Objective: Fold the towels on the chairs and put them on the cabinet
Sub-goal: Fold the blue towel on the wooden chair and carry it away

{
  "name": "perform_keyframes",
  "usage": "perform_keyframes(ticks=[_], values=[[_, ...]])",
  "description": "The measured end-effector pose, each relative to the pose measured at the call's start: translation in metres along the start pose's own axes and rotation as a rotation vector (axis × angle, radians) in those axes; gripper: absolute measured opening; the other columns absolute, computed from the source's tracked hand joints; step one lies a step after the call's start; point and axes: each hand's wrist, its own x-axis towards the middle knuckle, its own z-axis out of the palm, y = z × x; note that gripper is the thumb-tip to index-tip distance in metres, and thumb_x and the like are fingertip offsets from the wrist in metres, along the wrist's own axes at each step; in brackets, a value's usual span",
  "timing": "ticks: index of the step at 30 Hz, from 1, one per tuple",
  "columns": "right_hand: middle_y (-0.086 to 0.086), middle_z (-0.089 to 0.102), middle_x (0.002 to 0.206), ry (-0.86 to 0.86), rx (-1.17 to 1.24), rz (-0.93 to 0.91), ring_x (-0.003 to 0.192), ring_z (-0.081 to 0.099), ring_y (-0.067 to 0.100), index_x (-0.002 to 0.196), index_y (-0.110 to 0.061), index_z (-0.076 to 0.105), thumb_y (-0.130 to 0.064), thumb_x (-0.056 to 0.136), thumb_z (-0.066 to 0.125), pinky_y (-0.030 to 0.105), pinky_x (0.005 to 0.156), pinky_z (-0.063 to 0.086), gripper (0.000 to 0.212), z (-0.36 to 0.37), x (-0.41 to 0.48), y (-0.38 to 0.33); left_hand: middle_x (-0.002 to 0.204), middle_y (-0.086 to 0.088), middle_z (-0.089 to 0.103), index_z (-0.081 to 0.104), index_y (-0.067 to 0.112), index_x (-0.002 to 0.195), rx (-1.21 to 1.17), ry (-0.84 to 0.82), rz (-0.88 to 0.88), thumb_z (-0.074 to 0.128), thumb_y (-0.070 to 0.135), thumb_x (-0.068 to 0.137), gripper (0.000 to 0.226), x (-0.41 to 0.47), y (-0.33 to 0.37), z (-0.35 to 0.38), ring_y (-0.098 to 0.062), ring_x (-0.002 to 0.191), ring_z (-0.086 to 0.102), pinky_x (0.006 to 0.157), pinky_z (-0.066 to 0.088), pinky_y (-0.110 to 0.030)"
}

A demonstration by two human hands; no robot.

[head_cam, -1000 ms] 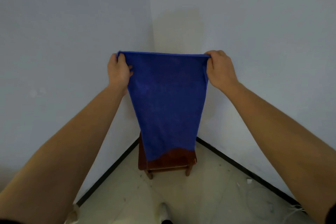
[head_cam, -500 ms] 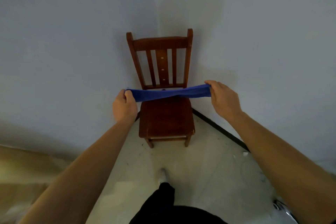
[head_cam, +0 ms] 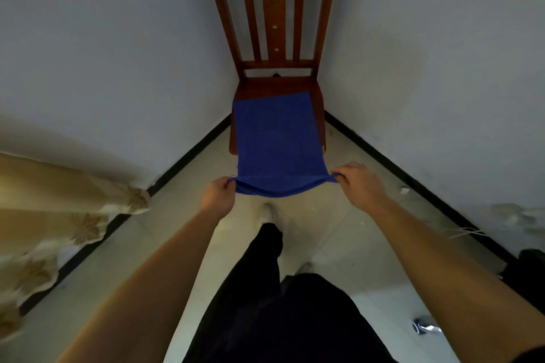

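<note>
A blue towel [head_cam: 275, 138] lies spread over the seat of a brown wooden chair [head_cam: 274, 23] that stands in the room's corner. Its far edge rests flat near the back of the seat, and its near edge hangs past the seat's front. My left hand [head_cam: 218, 196] pinches the near left corner. My right hand [head_cam: 358, 184] pinches the near right corner, and the edge between them sags slightly. No cabinet is in view.
Grey walls close in on both sides of the chair, with black skirting along a pale tiled floor. A beige patterned curtain [head_cam: 53, 215] hangs at the left. My dark-trousered leg and white shoe [head_cam: 268, 212] stand just before the chair. Small objects lie at the lower right.
The towel hung upright between my raised hands, then was lowered as a narrow band before the chair. Now it lies spread flat on the seat, my hands pulled back toward me.
</note>
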Motion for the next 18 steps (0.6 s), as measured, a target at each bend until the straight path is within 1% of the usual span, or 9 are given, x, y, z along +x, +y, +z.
perform_keyframes(ticks=[3,5,6,9,11,13,14,16,18], values=[[0.006,0.064,0.116,-0.038,0.001,0.019,0.104,0.062,0.027,0.125,-0.021,0.067,-0.022,0.100,0.053,0.040,0.087,0.052,0.029,0.004,0.003,0.001,0.107,-0.009,0.068,0.067,0.013,0.116,0.005,-0.005,-0.010,0.044,0.021,0.102,0.028,0.008,-0.008,0.002,-0.029,0.096,0.061,0.082,0.048,-0.038],[0.008,0.064,0.115,-0.036,0.014,0.033,0.101,0.062,0.027,0.127,-0.019,0.066,-0.021,0.101,0.051,0.040,0.086,0.052,0.029,0.003,0.012,-0.001,0.108,-0.007,0.066,0.067,0.014,0.118,-0.009,0.014,-0.029,0.044,0.022,0.102,0.029,0.020,-0.006,0.000,-0.028,0.098,0.061,0.084,0.048,-0.038],[0.009,0.064,0.115,-0.025,0.027,0.040,0.100,0.062,0.028,0.127,-0.018,0.066,-0.021,0.102,0.050,0.040,0.086,0.052,0.030,0.002,0.022,-0.001,0.107,-0.006,0.066,0.066,0.015,0.117,-0.033,0.025,-0.038,0.044,0.022,0.102,0.028,0.031,-0.004,-0.002,-0.028,0.097,0.061,0.082,0.048,-0.038],[0.012,0.067,0.116,0.021,0.115,0.087,0.101,0.065,0.031,0.125,-0.017,0.067,-0.018,0.100,0.053,0.042,0.088,0.052,0.029,-0.004,0.064,-0.005,0.101,-0.014,0.069,0.067,0.016,0.110,-0.137,0.063,-0.072,0.044,0.022,0.100,0.025,0.074,0.005,-0.006,-0.032,0.086,0.063,0.077,0.052,-0.043],[0.013,0.069,0.119,0.061,0.184,0.136,0.106,0.065,0.032,0.125,-0.014,0.067,-0.017,0.098,0.058,0.040,0.091,0.051,0.029,-0.005,0.102,-0.006,0.100,-0.014,0.069,0.067,0.014,0.110,-0.162,0.076,-0.085,0.045,0.020,0.099,0.026,0.113,0.012,-0.007,-0.034,0.089,0.064,0.080,0.054,-0.045],[0.013,0.070,0.120,0.075,0.238,0.189,0.108,0.065,0.032,0.128,-0.011,0.065,-0.017,0.098,0.060,0.040,0.094,0.050,0.031,-0.007,0.138,-0.009,0.101,-0.010,0.068,0.067,0.013,0.114,-0.183,0.076,-0.108,0.045,0.019,0.099,0.027,0.150,0.021,-0.006,-0.031,0.093,0.063,0.082,0.053,-0.042],[0.014,0.070,0.119,0.073,0.255,0.209,0.107,0.065,0.032,0.128,-0.010,0.065,-0.018,0.098,0.061,0.038,0.094,0.049,0.032,-0.004,0.162,-0.008,0.101,-0.007,0.067,0.066,0.014,0.115,-0.187,0.077,-0.129,0.046,0.019,0.098,0.027,0.173,0.023,-0.004,-0.028,0.093,0.063,0.081,0.052,-0.039],[0.013,0.071,0.117,0.079,0.247,0.228,0.105,0.065,0.032,0.125,-0.011,0.066,-0.020,0.098,0.060,0.034,0.090,0.047,0.029,0.001,0.202,-0.004,0.101,-0.005,0.067,0.066,0.015,0.116,-0.210,0.085,-0.145,0.047,0.018,0.097,0.027,0.211,0.028,0.001,-0.025,0.091,0.063,0.079,0.051,-0.035],[0.013,0.071,0.115,0.098,0.220,0.242,0.103,0.065,0.033,0.122,-0.013,0.067,-0.022,0.098,0.059,0.038,0.090,0.050,0.027,0.013,0.250,0.003,0.099,-0.004,0.068,0.065,0.016,0.116,-0.224,0.088,-0.165,0.048,0.017,0.096,0.027,0.257,0.027,0.009,-0.021,0.086,0.063,0.075,0.050,-0.033]])
